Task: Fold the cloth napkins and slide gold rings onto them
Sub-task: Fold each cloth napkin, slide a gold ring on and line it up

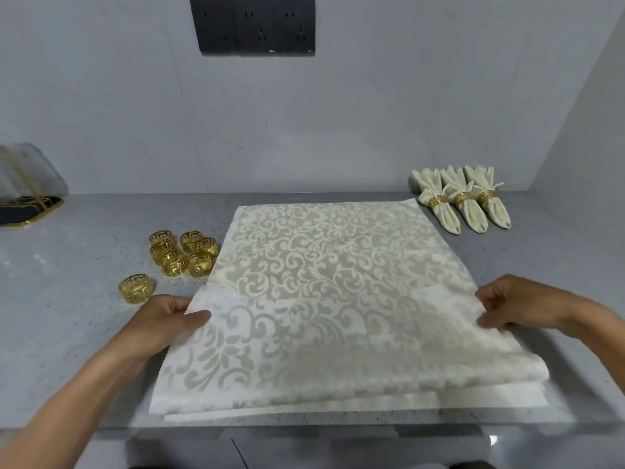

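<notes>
A cream damask napkin (324,265) lies spread on the grey counter (84,299), its near part folded back over itself; more cloth edges show beneath it at the front. My left hand (169,316) pinches the fold's left corner. My right hand (517,304) pinches the fold's right corner. Several loose gold rings (184,253) sit in a cluster left of the napkin, and one single gold ring (136,288) lies apart, close to my left hand. Three folded napkins with gold rings on them (463,201) lie in a row at the back right.
A black, gold-edged holder (27,204) stands at the far left of the counter. Black wall sockets (253,27) are mounted on the grey wall behind. The counter's front edge runs just below the napkin.
</notes>
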`<state>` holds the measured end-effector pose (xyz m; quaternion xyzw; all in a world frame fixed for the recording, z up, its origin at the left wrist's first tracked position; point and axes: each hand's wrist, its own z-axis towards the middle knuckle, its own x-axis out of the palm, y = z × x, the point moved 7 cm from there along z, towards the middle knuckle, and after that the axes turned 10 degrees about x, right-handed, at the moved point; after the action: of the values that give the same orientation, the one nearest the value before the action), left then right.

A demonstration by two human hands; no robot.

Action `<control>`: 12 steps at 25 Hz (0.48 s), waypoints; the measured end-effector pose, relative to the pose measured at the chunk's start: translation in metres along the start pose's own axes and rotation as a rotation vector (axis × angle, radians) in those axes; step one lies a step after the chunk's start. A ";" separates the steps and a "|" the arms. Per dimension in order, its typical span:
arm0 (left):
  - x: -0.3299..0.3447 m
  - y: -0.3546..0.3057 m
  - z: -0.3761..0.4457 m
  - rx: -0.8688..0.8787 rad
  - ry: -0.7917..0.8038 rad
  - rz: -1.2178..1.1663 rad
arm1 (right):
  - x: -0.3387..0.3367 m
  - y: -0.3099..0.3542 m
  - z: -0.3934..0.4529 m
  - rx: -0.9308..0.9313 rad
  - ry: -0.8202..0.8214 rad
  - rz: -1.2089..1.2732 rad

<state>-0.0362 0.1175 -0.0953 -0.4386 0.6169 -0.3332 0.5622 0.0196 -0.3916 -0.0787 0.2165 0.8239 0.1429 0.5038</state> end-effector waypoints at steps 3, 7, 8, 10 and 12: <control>-0.006 0.004 0.018 0.025 -0.153 -0.012 | -0.005 -0.014 0.014 0.089 -0.141 0.250; -0.004 -0.002 0.041 0.033 -0.143 -0.044 | -0.010 -0.020 0.027 0.161 -0.363 0.444; -0.004 -0.001 0.045 0.024 -0.121 -0.028 | -0.011 -0.020 0.030 0.159 -0.406 0.422; -0.007 -0.003 0.050 0.086 -0.177 0.093 | -0.013 -0.020 0.036 0.163 -0.476 0.361; -0.010 -0.008 0.054 0.204 -0.278 0.240 | -0.017 -0.018 0.043 0.171 -0.547 0.294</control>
<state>0.0182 0.1284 -0.0920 -0.3445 0.5444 -0.2610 0.7189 0.0605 -0.4148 -0.0933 0.4052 0.6268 0.0807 0.6606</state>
